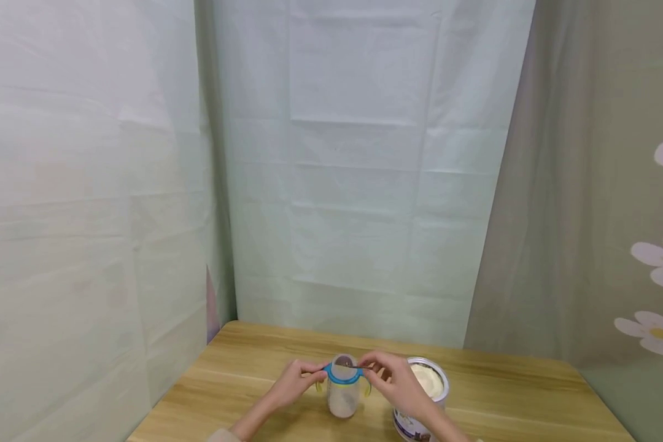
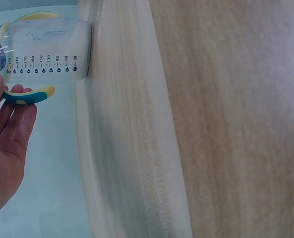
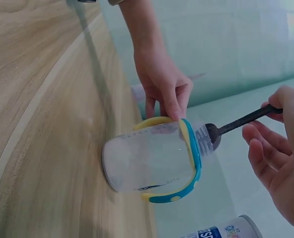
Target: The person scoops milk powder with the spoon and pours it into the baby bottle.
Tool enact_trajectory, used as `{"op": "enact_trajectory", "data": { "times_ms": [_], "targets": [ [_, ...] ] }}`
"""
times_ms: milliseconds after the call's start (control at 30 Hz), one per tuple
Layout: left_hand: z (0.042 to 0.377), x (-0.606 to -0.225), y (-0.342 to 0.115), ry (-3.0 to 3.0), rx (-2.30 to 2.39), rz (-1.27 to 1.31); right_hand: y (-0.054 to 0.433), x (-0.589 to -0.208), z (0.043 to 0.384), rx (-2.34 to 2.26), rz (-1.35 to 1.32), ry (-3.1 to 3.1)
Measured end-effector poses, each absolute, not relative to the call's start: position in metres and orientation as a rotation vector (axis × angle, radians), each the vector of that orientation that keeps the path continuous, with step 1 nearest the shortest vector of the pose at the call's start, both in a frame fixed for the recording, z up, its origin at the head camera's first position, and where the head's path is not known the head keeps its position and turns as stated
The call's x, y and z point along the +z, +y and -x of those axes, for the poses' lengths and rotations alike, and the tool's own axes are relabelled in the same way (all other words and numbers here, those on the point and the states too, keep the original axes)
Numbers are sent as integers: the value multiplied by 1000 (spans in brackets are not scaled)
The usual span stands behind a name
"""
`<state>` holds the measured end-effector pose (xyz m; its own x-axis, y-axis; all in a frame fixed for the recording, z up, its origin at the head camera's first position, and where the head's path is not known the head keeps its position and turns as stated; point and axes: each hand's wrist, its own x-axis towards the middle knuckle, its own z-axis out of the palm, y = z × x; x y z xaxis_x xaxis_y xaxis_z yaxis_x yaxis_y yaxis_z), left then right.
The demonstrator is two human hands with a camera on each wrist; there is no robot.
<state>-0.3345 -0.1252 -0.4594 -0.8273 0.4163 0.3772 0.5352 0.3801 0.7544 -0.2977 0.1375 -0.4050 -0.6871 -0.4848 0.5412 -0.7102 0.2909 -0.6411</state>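
We locate the clear feeding bottle (image 1: 343, 398) upright on the wood-grain counter (image 1: 276, 347), between the two hands. We note a blue collar (image 1: 344, 379) below the bottle mouth, with a blue-and-yellow handle on each side, and a printed scale (image 2: 45, 70) running along the wall. Pale contents occupy the lower part of the bottle.

We see the left hand (image 1: 294, 385) clamped on the handle on its own side, thumb on top near the collar and fingers beneath. We see the right hand (image 1: 393, 383) pinching the stem of a dark spoon (image 3: 244, 121). The spoon's bowl sits at the bottle mouth; we cannot tell how deep it reaches.

We find an open tin (image 1: 407, 428) to the right of the bottle, filled with pale powder (image 1: 428, 380) and partly covered by the right forearm. Behind the counter we identify a pale cloth backdrop (image 1: 359, 202).
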Motion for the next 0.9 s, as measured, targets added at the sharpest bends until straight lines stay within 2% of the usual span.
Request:
{"op": "enact_trajectory", "data": {
  "times_ms": [133,333,600,900],
  "targets": [
    [340,-467,-126,-2496,-1447,866,140,-418,308,1322,-1133,-2287],
    [355,-483,-131,-2504,-1453,847,142,-419,311,1289,-1033,-2265],
    [358,-482,-132,-2489,-1434,878,139,-425,317,1065,-911,-2046],
    [359,-481,-129,-2511,-1334,897,137,-430,320,1012,-846,-1865]
  ]
}}
